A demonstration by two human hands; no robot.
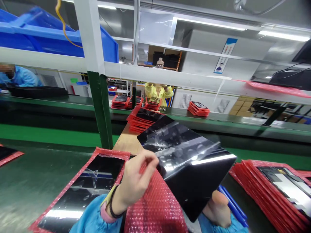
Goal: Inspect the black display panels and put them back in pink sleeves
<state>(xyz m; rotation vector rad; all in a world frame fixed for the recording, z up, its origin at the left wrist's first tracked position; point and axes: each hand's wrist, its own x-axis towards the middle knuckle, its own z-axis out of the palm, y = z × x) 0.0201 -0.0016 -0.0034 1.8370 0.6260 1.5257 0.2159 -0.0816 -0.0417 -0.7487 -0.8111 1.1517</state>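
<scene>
My left hand pinches the upper edge of a red bubble-wrap bag, fingers closed on it. A glossy black glass panel sticks out of the bag, tilted up to the right. My right hand grips the panel's lower right corner from underneath; only part of that hand shows. Left of my left wrist, another black panel lies on a red bubble bag on the green belt.
A stack of red bagged panels lies at the right, more stacks ahead. A white and green post stands in front. A person in yellow works across the line, and a person in blue at far left.
</scene>
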